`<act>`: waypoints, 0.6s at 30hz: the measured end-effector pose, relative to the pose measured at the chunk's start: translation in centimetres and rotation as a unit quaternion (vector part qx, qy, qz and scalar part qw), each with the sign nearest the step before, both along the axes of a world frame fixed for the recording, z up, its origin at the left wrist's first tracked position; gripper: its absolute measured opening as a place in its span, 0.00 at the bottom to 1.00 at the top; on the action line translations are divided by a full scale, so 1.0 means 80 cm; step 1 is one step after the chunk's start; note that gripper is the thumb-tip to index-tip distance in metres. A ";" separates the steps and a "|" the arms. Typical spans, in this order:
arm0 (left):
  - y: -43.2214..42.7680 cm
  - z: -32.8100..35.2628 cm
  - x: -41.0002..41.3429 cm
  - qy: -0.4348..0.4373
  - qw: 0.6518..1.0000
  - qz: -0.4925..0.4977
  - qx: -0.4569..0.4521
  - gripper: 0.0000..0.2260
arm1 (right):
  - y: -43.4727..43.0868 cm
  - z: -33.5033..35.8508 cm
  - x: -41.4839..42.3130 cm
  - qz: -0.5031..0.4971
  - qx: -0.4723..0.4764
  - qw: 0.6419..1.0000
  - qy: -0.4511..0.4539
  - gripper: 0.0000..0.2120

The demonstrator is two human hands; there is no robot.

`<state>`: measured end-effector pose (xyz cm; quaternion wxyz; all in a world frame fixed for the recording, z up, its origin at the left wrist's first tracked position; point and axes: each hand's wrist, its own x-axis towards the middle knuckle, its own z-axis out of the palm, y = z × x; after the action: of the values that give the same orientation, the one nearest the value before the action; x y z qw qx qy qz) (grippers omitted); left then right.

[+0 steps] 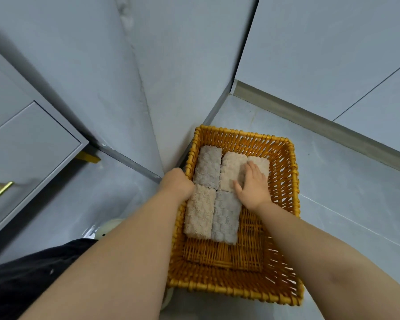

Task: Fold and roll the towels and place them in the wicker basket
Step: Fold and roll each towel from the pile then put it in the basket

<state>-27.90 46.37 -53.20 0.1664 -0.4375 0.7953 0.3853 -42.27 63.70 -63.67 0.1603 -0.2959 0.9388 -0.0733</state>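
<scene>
Five towels [200,211] packed; we're pressing the one-o'clock roll [262,163] with a flat right hand [254,188], left hand [177,183] gripping the wicker basket [238,291] rim.

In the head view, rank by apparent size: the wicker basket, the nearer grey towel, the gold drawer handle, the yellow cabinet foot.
1. wicker basket
2. nearer grey towel
3. gold drawer handle and yellow cabinet foot: both small and alike; handle cut by the frame edge, so unranked.
</scene>
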 end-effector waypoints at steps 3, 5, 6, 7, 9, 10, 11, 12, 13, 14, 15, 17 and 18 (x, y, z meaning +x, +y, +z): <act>0.005 0.022 0.001 0.038 0.999 -0.021 -0.005 0.08 | -0.005 0.030 0.005 0.002 -0.038 0.999 0.009 0.34; 0.012 0.037 0.003 0.070 0.997 -0.034 -0.027 0.14 | -0.012 0.054 0.008 0.005 -0.066 0.998 0.016 0.33; 0.015 0.047 0.003 0.095 0.993 -0.042 -0.050 0.15 | -0.015 0.068 0.011 0.007 -0.081 0.996 0.023 0.32; 0.017 0.056 0.003 0.118 0.989 -0.051 -0.071 0.16 | -0.019 0.081 0.013 0.009 -0.093 0.995 0.026 0.32; 0.022 0.077 0.005 0.157 0.979 -0.076 -0.110 0.16 | -0.025 0.109 0.017 0.013 -0.115 0.993 0.039 0.32; 0.025 0.089 0.007 0.172 0.973 -0.090 -0.127 0.16 | -0.028 0.123 0.019 0.018 -0.125 0.991 0.047 0.31; 0.026 0.099 0.008 0.188 0.966 -0.101 -0.144 0.16 | -0.031 0.137 0.020 0.023 -0.135 0.989 0.057 0.31; 0.027 0.113 0.011 0.206 0.958 -0.109 -0.165 0.16 | -0.034 0.154 0.022 0.028 -0.149 0.986 0.069 0.31; 0.027 0.123 0.015 0.225 0.950 -0.112 -0.183 0.15 | -0.037 0.170 0.024 0.031 -0.165 0.983 0.080 0.30; 0.028 0.137 0.019 0.245 0.942 -0.109 -0.203 0.14 | -0.039 0.189 0.026 0.032 -0.185 0.978 0.089 0.30; 0.027 0.151 0.023 0.263 0.933 -0.106 -0.222 0.14 | -0.042 0.209 0.029 0.038 -0.207 0.973 0.096 0.30; 0.026 0.176 0.034 0.295 0.916 -0.102 -0.253 0.15 | -0.047 0.246 0.034 0.051 -0.247 0.962 0.105 0.29; 0.024 0.190 0.041 0.310 0.905 -0.105 -0.272 0.16 | -0.049 0.265 0.038 0.058 -0.265 0.956 0.113 0.29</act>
<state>-24.62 48.30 -37.99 -0.1748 -0.2383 0.9218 0.2509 -39.22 59.75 -42.46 -0.0271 -0.3876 0.8790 -0.2764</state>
